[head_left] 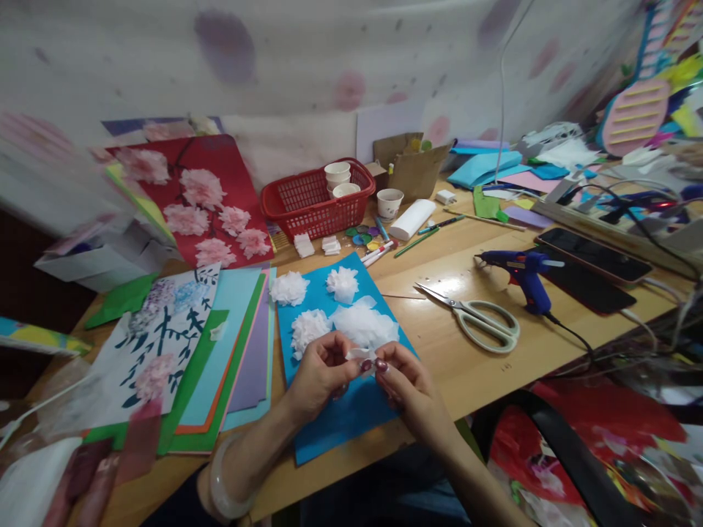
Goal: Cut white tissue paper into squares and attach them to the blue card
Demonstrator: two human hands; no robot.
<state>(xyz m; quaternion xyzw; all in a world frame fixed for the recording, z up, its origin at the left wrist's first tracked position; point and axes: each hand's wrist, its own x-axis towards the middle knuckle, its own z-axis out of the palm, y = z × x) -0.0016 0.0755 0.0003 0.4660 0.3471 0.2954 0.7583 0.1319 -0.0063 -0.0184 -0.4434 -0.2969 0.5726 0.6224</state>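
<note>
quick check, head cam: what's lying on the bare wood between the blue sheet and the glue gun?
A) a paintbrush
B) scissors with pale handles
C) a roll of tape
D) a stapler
B. The scissors lie flat on the wooden table, blades pointing toward the blue sheet, with the blue glue gun just beyond them to the right.
</note>
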